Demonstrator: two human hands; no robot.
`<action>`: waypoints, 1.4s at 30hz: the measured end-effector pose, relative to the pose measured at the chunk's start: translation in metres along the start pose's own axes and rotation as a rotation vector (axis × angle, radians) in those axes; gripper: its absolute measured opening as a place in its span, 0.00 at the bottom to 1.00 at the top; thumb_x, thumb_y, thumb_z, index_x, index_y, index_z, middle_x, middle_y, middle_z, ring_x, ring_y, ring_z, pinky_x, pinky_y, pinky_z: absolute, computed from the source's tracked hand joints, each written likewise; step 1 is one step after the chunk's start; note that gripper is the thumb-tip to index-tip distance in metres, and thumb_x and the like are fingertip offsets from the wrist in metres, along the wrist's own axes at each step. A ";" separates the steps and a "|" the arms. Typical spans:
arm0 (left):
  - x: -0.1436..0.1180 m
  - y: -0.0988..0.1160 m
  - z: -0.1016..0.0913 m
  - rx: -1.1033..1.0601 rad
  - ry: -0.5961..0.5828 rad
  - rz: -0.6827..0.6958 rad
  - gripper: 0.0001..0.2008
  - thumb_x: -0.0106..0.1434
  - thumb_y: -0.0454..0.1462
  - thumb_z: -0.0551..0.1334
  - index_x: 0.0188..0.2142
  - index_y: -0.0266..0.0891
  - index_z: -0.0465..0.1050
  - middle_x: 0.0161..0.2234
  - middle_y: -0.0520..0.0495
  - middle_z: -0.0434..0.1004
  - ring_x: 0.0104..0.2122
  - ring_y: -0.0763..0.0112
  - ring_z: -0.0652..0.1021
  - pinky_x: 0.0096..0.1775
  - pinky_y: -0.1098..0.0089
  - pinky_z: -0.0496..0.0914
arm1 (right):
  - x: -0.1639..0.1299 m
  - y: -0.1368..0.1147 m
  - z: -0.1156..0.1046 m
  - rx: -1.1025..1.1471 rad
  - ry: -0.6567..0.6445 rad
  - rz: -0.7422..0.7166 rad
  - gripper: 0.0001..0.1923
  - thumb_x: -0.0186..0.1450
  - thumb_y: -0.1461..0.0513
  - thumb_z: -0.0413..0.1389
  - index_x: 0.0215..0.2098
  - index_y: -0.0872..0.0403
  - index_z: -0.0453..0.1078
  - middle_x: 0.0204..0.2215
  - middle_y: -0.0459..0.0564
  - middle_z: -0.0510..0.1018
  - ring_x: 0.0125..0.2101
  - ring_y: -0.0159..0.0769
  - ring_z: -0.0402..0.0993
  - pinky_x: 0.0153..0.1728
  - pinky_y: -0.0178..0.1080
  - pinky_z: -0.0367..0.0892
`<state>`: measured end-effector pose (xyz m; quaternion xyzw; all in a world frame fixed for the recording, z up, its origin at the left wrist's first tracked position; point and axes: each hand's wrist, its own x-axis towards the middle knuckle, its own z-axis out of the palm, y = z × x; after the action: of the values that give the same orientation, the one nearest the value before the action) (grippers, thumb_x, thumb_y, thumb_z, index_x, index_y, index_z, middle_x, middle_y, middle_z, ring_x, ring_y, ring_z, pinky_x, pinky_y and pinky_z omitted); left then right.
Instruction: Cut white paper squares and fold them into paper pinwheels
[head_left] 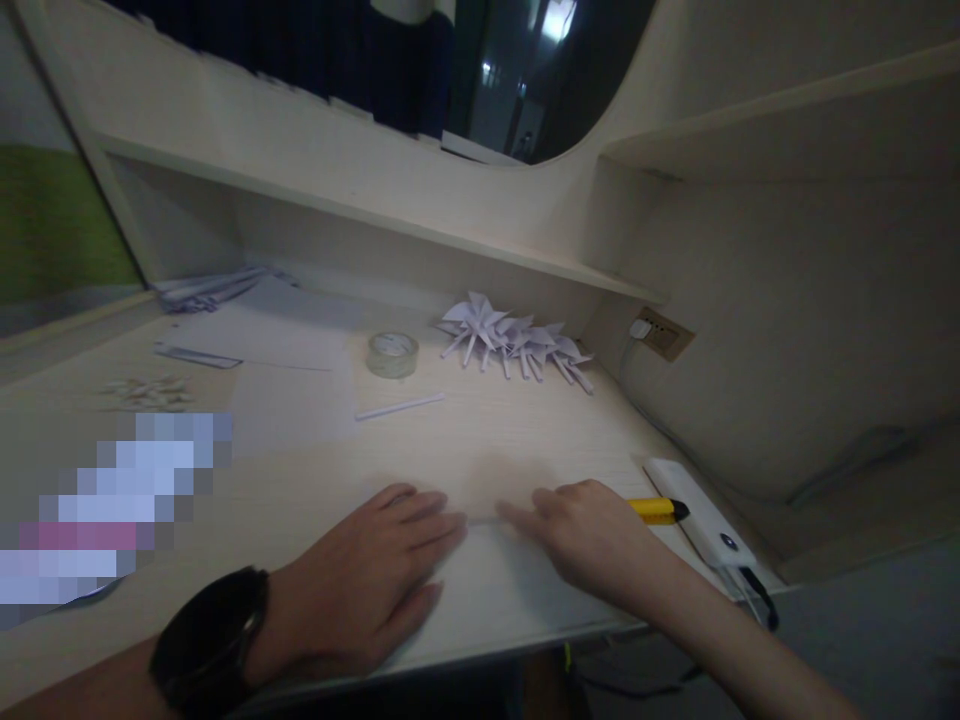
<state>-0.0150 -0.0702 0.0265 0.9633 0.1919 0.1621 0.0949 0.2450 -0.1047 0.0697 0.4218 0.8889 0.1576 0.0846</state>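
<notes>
The desk [525, 440] was wide and pale, with a shelf [375, 215] running along its back wall. On it, at the far left, lay several loose white sheets [292, 385], still flat and unfolded. Near the back, under the shelf, a row of finished paper pinwheels [514, 340] was lying together, so a good part of the folding work seemed already done. In front of the person lay one more sheet of paper [495, 590], close to the near edge of the desk, and it looked only at the beginning of its folding, I think.

The left hand [367, 575] rested flat on this sheet with the fingers stretched and held together, gripping nothing. The right hand [589, 535] pressed on the same sheet with the fingers pointing to the left, loosely curled, also holding nothing.

Smaller things stood around: a white power bank [697, 520] at the right edge, a yellow cutter [656, 510] just beside the right hand, a roll of clear tape [392, 354], and one thin paper stick [400, 406] lying apart.
</notes>
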 end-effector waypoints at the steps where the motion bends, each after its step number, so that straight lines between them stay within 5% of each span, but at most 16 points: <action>1: -0.001 0.000 0.000 -0.002 0.015 0.004 0.22 0.62 0.37 0.54 0.56 0.41 0.63 0.52 0.43 0.71 0.51 0.55 0.69 0.54 0.53 0.58 | 0.000 0.000 0.000 0.001 -0.004 -0.001 0.20 0.64 0.68 0.50 0.54 0.49 0.63 0.27 0.48 0.77 0.21 0.33 0.68 0.21 0.37 0.48; 21: -0.003 -0.002 0.010 0.093 0.008 -0.002 0.22 0.66 0.38 0.52 0.59 0.41 0.60 0.55 0.44 0.69 0.53 0.58 0.68 0.55 0.56 0.58 | -0.002 0.006 -0.005 0.008 0.015 0.052 0.21 0.64 0.67 0.51 0.54 0.45 0.63 0.26 0.45 0.77 0.22 0.33 0.69 0.21 0.39 0.43; 28: 0.001 -0.014 0.021 0.218 0.083 -0.164 0.22 0.67 0.41 0.50 0.58 0.37 0.61 0.54 0.38 0.69 0.50 0.54 0.70 0.50 0.52 0.61 | -0.011 0.016 -0.007 0.010 0.048 0.153 0.18 0.65 0.66 0.50 0.53 0.46 0.64 0.24 0.44 0.75 0.19 0.30 0.66 0.21 0.39 0.40; 33: -0.002 -0.028 -0.006 0.211 0.084 -0.327 0.19 0.66 0.38 0.50 0.52 0.33 0.68 0.52 0.35 0.71 0.48 0.55 0.73 0.50 0.53 0.65 | -0.012 0.015 0.001 0.038 0.050 0.164 0.19 0.64 0.68 0.50 0.51 0.46 0.66 0.24 0.43 0.74 0.20 0.29 0.66 0.22 0.38 0.41; 37: -0.027 -0.021 -0.034 -0.038 -0.078 -0.070 0.20 0.62 0.30 0.51 0.52 0.46 0.69 0.53 0.51 0.72 0.54 0.66 0.69 0.53 0.62 0.65 | -0.013 0.017 0.006 0.054 0.060 0.158 0.18 0.64 0.67 0.50 0.51 0.46 0.66 0.24 0.43 0.75 0.19 0.29 0.66 0.22 0.37 0.42; 42: -0.043 -0.022 -0.033 0.033 -0.100 -0.091 0.23 0.63 0.37 0.55 0.59 0.48 0.61 0.57 0.51 0.67 0.56 0.60 0.67 0.53 0.59 0.65 | -0.012 0.016 0.006 0.069 0.077 0.144 0.18 0.65 0.66 0.50 0.52 0.46 0.66 0.24 0.44 0.75 0.20 0.29 0.67 0.22 0.37 0.43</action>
<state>-0.0715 -0.0640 0.0397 0.9619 0.2330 0.1063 0.0960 0.2659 -0.1027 0.0699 0.4807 0.8639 0.1485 0.0243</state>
